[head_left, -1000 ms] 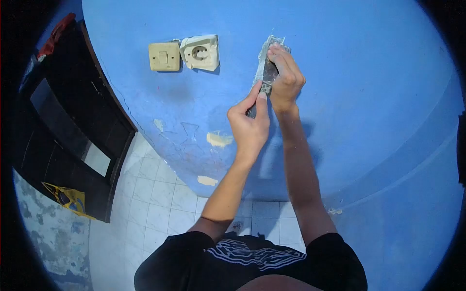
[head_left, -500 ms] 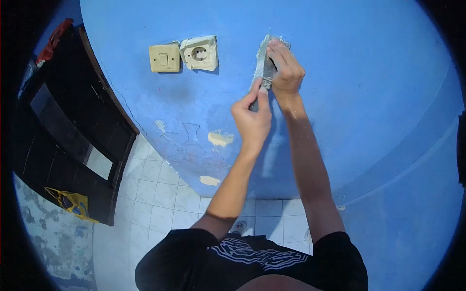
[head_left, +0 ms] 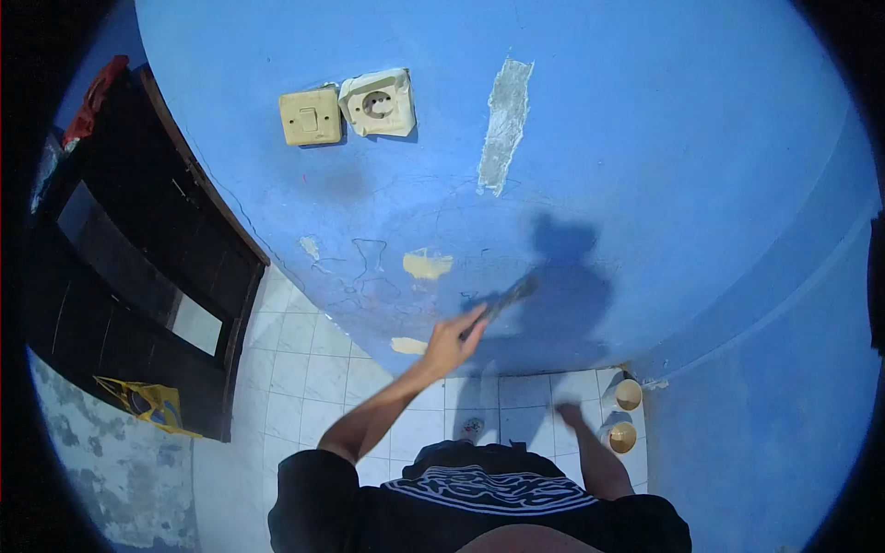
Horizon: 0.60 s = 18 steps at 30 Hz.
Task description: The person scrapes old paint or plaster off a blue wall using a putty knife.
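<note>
My left hand point(head_left: 452, 346) is closed around the handle of a putty knife point(head_left: 510, 297), whose blade points up and to the right. It is held low, well below a rough-edged grey strip point(head_left: 505, 127) on the blue wall point(head_left: 645, 138). Down near the floor, my right hand point(head_left: 568, 412) is small and smeared, so its fingers cannot be made out. Nearest to that hand are two pale round containers, one point(head_left: 629, 394) close to the wall's foot and another point(head_left: 621, 437) just below it.
A light switch point(head_left: 311, 118) and a loose-looking socket point(head_left: 378, 104) sit on the wall at upper left. Cream patches point(head_left: 427, 264) mark the lower wall. At left stands a dark door point(head_left: 138, 267), with a yellow bag point(head_left: 147, 405) by its lower end. White tiles point(head_left: 323, 378) cover the floor.
Both hands have come away from the wall strip, which now shows fully. My left hand has lowered with the putty knife; my right hand has dropped toward the floor. Two containers have come into view.
</note>
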Motion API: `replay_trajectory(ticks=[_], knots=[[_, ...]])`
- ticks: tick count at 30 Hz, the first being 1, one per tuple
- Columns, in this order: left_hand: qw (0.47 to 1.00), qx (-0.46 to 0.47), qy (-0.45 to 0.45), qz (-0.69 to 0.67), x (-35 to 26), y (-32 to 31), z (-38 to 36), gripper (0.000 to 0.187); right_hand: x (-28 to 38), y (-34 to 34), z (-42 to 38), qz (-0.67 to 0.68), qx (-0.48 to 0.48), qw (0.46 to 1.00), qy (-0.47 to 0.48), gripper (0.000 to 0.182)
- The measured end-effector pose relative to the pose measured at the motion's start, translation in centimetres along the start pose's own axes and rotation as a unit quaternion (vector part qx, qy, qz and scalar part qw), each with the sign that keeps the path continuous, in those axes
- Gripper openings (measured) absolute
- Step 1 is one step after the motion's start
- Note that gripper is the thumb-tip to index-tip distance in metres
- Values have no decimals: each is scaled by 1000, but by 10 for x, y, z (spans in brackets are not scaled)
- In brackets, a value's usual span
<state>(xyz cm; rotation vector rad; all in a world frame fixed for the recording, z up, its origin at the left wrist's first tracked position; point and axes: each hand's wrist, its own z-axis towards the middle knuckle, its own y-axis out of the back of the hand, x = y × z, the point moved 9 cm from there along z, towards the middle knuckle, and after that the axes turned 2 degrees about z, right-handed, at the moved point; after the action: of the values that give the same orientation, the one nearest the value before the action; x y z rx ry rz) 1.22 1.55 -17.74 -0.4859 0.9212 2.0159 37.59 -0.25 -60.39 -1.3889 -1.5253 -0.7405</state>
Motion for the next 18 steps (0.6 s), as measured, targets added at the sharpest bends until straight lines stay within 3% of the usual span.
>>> replay_trajectory(ticks=[1,2,3,5,6,8,9,11,14,18], knots=[[997,33,73,-15,21,-9,-30,30,-60,20,-57,-169,-37,978,-114,23],[987,55,151,-28,43,-18,-63,30,-115,36,-112,-245,-49,945,-211,23],[973,72,218,-34,61,-21,-83,31,-141,37,-145,-238,-59,934,-261,24],[957,-32,256,-134,66,-10,-112,29,-160,27,-192,-182,-91,928,-312,25],[956,-33,257,-138,63,-6,-118,29,-160,21,-202,-154,-107,931,-314,25],[840,-35,438,-317,75,-6,-147,29,-155,10,-206,-104,-134,938,-302,27],[839,-34,441,-316,66,-7,-145,29,-145,4,-205,-85,-143,943,-288,27],[814,-118,390,-415,51,-2,-123,21,-127,-4,-193,-52,-155,954,-251,29],[877,-74,313,-357,39,-3,-82,25,-90,-9,-161,-11,-160,973,-169,31],[910,-15,255,-327,17,-9,-17,30,-8,-1,-101,37,-138,989,-34,34]])
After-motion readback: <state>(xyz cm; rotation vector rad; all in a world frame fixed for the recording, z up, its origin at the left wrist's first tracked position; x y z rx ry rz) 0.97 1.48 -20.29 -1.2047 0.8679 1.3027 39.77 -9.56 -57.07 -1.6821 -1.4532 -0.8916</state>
